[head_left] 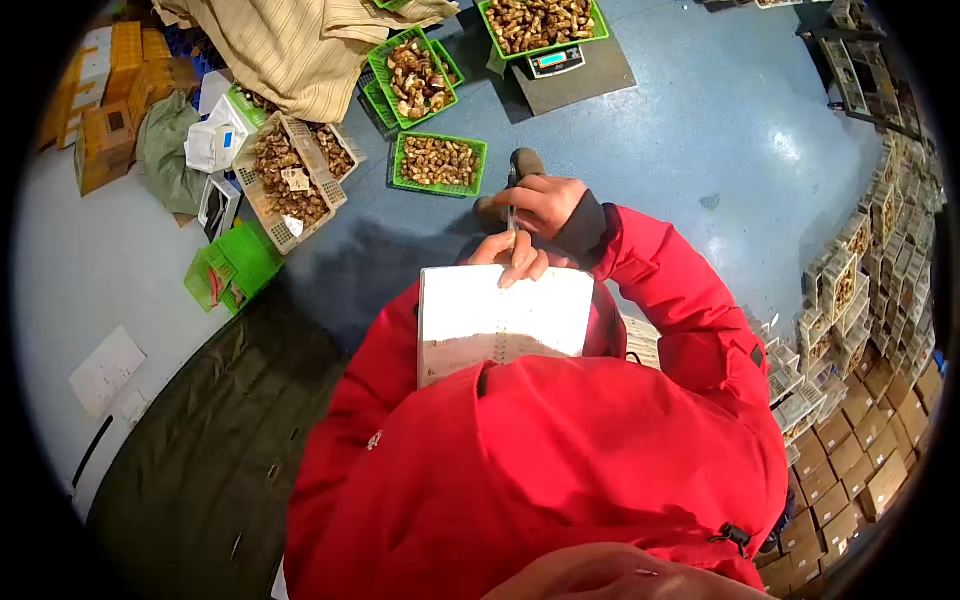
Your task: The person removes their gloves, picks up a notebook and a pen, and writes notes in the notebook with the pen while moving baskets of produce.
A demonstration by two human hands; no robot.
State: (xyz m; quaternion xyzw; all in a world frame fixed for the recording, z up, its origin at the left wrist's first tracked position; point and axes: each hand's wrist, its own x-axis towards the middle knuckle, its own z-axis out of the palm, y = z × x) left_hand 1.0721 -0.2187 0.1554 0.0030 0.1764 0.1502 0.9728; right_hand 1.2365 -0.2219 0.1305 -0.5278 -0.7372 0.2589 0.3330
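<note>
An open spiral notebook (460, 305) rests against the front of my red jacket, with handwriting on its lower part. My left hand (515, 258) grips the top edge, its thumb and fingers bent over the page; the rest of it is behind the notebook. Just beyond that edge, my right hand (548, 203) pinches a slim pen (512, 215). The pen stands roughly upright, and its lower end meets the fingers of my left hand. A dark cuff (584, 228) circles my right wrist. Past my hands, a shoe (526, 162) shows on the floor.
Green baskets of mushrooms (438, 163) sit ahead on the blue floor, one on a scale (556, 62) with a lit display. Beige crates (290, 180) and a green crate (235, 265) stand at left. Stacked crates (840, 285) and cardboard boxes (850, 455) line the right.
</note>
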